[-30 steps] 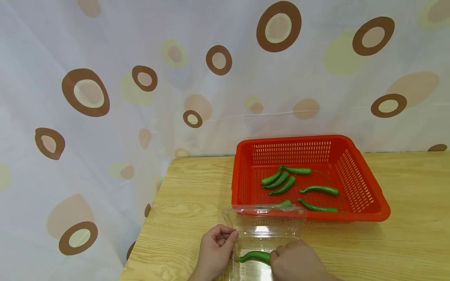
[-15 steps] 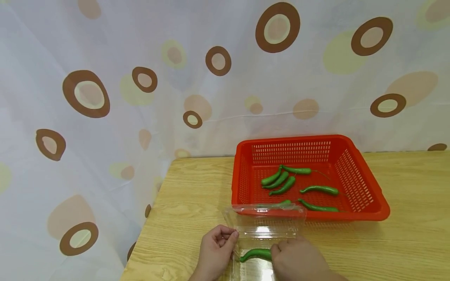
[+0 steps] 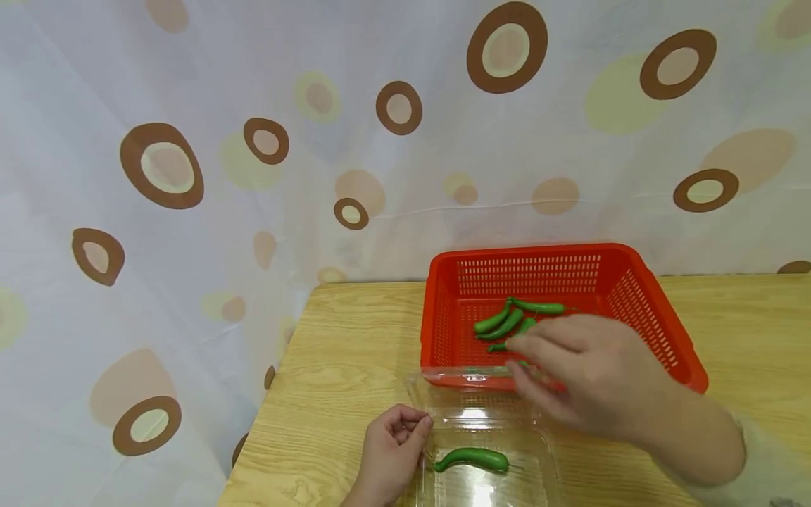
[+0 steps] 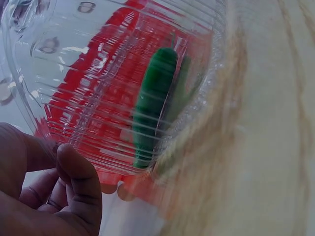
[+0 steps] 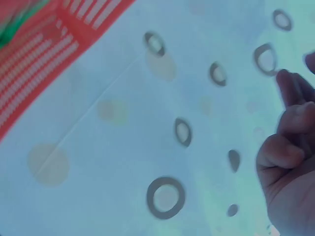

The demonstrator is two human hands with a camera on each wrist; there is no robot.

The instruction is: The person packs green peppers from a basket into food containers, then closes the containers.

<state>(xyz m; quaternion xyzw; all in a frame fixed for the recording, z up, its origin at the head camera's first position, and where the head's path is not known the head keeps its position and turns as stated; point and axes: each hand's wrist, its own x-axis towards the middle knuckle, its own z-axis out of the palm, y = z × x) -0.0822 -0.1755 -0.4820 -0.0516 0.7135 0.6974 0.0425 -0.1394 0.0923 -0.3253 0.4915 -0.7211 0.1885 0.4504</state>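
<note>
A clear plastic clamshell box point(image 3: 529, 486) lies on the table with its lid raised at the back. One green chili pepper point(image 3: 475, 459) rests inside it, also visible through the ribbed plastic in the left wrist view. My left hand point(image 3: 391, 454) pinches the box's left edge between thumb and index finger. Blurred, my right hand point(image 3: 589, 373) is in the air over the front right of the red basket point(image 3: 526, 253), with nothing seen in its loosely bent fingers. Several green chili peppers point(image 3: 538, 308) lie in the basket; the hand hides some of them.
The wooden table point(image 3: 348, 338) reaches back to a patterned curtain point(image 3: 285, 204) with brown rings. Its left edge slants down beside the left arm. The basket stands directly behind the box, and the raised lid overlaps its front rim in the head view.
My right hand has let go of the chili pepper in the box, leaving it there whole in view. It has moved up and right over the basket. The left hand stays at the box edge.
</note>
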